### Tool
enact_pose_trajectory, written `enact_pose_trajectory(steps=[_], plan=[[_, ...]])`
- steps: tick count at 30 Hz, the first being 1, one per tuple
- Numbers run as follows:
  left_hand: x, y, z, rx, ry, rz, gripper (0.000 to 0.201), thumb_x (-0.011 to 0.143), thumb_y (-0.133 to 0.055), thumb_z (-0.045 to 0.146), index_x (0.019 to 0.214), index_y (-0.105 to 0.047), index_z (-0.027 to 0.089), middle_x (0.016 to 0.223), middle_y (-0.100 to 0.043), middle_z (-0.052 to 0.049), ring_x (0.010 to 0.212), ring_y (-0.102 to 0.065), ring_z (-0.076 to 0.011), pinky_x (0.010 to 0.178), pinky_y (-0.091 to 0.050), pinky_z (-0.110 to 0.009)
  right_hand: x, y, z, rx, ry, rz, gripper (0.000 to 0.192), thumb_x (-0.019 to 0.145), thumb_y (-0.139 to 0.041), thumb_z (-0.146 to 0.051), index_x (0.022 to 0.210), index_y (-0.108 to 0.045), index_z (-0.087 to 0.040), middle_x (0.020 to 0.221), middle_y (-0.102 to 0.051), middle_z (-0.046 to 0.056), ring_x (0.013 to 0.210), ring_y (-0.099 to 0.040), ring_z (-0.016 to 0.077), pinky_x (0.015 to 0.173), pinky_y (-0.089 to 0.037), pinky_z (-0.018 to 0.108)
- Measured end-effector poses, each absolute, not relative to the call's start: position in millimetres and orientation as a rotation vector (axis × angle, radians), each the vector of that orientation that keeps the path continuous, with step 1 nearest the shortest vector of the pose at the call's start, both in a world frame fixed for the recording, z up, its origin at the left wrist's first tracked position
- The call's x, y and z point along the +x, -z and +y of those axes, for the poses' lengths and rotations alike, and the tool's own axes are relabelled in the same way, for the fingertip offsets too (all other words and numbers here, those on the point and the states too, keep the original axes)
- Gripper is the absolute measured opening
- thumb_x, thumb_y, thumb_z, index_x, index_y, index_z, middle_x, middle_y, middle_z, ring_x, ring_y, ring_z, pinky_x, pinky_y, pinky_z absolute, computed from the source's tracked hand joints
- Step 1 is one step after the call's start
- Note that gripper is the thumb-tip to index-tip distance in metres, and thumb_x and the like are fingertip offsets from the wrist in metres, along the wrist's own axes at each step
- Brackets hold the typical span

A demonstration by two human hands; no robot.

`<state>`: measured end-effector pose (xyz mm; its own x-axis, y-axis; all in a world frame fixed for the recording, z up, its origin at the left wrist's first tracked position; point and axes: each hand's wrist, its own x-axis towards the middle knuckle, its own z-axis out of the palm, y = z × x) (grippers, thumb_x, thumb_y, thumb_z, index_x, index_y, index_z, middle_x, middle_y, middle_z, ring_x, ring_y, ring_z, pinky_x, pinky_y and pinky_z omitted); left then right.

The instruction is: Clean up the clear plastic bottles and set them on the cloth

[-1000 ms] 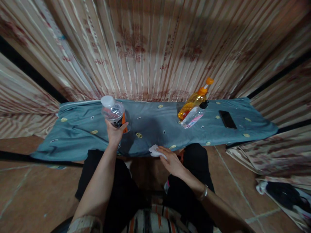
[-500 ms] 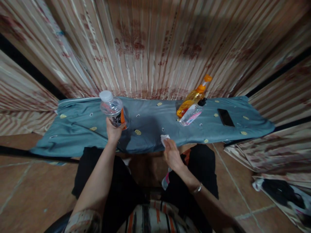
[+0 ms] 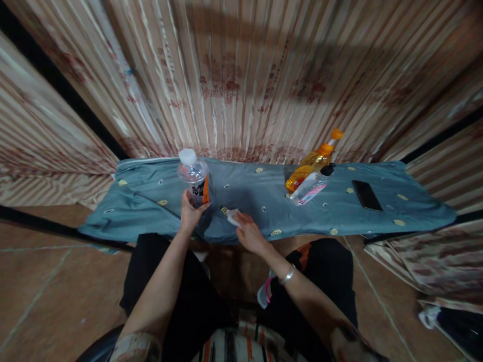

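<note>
No legible text. Water bottle (image 3: 193, 176) label has dark print on white beside an orange band, too blurred to read. Curtain (image 3: 241, 85) bears reddish marks, unreadable as well.

Narrow table under grey-blue patterned cloth (image 3: 151, 211). Landmark: orange bottle (image 3: 311, 162). Clear pink-labelled bottle (image 3: 310, 187) touching it in front, black phone (image 3: 367, 195) to its right, water bottle (image 3: 194, 176) and white tissue (image 3: 231, 216) well left.

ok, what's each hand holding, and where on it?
Left hand grips the clear plastic water bottle around its lower body, by the label. Right hand presses a small white tissue under its fingertips on the blue-grey cloth.
</note>
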<state>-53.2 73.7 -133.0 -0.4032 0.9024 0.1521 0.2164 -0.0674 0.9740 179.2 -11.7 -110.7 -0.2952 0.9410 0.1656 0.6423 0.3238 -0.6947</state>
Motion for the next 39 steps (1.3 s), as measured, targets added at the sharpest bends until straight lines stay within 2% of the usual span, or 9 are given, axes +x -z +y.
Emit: enact_pose_trajectory(steps=[4, 7, 11, 14, 18, 21, 24, 33, 39], plan=[[-57, 139, 62, 1.229, -1.503, 1.616, 0.101, 0.057, -0.090, 0.021, 0.143, -0.037, 0.024, 0.149, -0.047, -0.023, 0.139, -0.052, -0.0381, 0.113, -0.045, -0.055, 176, 96, 3, -1.323, -0.853, -2.024, 0.044, 0.086, -0.051, -0.012, 0.123, -0.072, -0.023, 0.132, -0.072, 0.006, 0.122, -0.068, 0.0220, 0.108, -0.053, 0.040], [-60, 141, 42, 1.285, -1.469, 1.612, 0.089, 0.071, -0.081, 0.029, 0.145, -0.032, 0.028, 0.146, -0.048, -0.022, 0.136, -0.055, -0.0361, 0.109, -0.048, -0.056, 180, 81, 46, -1.553, -0.702, -1.848, 0.046, 0.087, -0.047, -0.008, 0.126, -0.069, -0.018, 0.131, -0.072, 0.010, 0.124, -0.066, 0.0233, 0.113, -0.049, 0.042], [-50, 142, 5, 1.537, -1.322, 1.549, 0.055, 0.080, -0.071, 0.038, 0.130, -0.052, 0.027, 0.128, -0.062, -0.015, 0.124, -0.063, -0.0339, 0.106, -0.050, -0.056, 164, 79, 74, -1.619, -0.662, -1.822, 0.053, 0.084, -0.045, -0.002, 0.132, -0.065, -0.009, 0.138, -0.065, 0.019, 0.134, -0.058, 0.0278, 0.121, -0.040, 0.050], [-36, 144, -14, 1.768, -1.157, 1.490, 0.064, 0.071, -0.078, 0.038, 0.130, -0.059, 0.024, 0.136, -0.061, -0.017, 0.133, -0.056, -0.0385, 0.116, -0.040, -0.058, 146, 87, 49, -1.535, -0.729, -1.939, 0.054, 0.078, -0.051, -0.001, 0.127, -0.069, -0.012, 0.142, -0.064, 0.016, 0.136, -0.057, 0.0252, 0.120, -0.043, 0.043], [-19, 146, -24, 1.971, -0.947, 1.476, 0.085, 0.074, -0.074, 0.036, 0.150, -0.044, 0.011, 0.153, -0.047, -0.028, 0.145, -0.042, -0.0440, 0.119, -0.027, -0.066, 147, 86, -1, -1.216, -0.977, -2.214, 0.050, 0.080, -0.052, -0.005, 0.124, -0.072, -0.017, 0.139, -0.067, 0.013, 0.131, -0.061, 0.0236, 0.118, -0.044, 0.043], [-7, 146, -31, 2.113, -0.797, 1.423, 0.082, 0.078, -0.069, 0.030, 0.153, -0.042, 0.010, 0.157, -0.044, -0.028, 0.150, -0.034, -0.0436, 0.120, -0.016, -0.070, 170, 75, -25, -1.139, -1.228, -2.166, 0.043, 0.079, -0.053, -0.007, 0.112, -0.077, -0.021, 0.120, -0.077, 0.007, 0.111, -0.071, 0.0223, 0.104, -0.053, 0.038], [2, 143, -41, 2.238, -0.672, 1.346, 0.069, 0.082, -0.065, 0.026, 0.149, -0.050, 0.017, 0.158, -0.047, -0.022, 0.153, -0.031, -0.0396, 0.121, -0.011, -0.070, 208, 67, -34, -1.197, -1.295, -1.935, 0.038, 0.078, -0.055, -0.011, 0.107, -0.078, -0.022, 0.122, -0.077, 0.005, 0.111, -0.071, 0.0223, 0.103, -0.054, 0.037], [23, 137, -43, 2.318, -0.597, 1.324, 0.081, 0.079, -0.064, 0.012, 0.156, -0.039, 0.013, 0.163, -0.037, -0.026, 0.155, -0.026, -0.0406, 0.120, -0.005, -0.074, 296, 93, -16, -1.665, -0.527, -1.545, 0.044, 0.086, -0.052, -0.025, 0.125, -0.070, -0.017, 0.141, -0.066, 0.016, 0.133, -0.060, 0.0305, 0.118, -0.042, 0.053], [31, 119, -41, 2.181, -0.640, 1.225, 0.082, 0.079, -0.065, 0.011, 0.157, -0.037, 0.012, 0.163, -0.037, -0.027, 0.156, -0.024, -0.0416, 0.120, 0.000, -0.074, 277, 105, -24, -1.586, -0.432, -1.955, 0.055, 0.093, -0.056, -0.032, 0.143, -0.057, -0.010, 0.154, -0.052, 0.025, 0.146, -0.048, 0.0352, 0.119, -0.040, 0.058]])
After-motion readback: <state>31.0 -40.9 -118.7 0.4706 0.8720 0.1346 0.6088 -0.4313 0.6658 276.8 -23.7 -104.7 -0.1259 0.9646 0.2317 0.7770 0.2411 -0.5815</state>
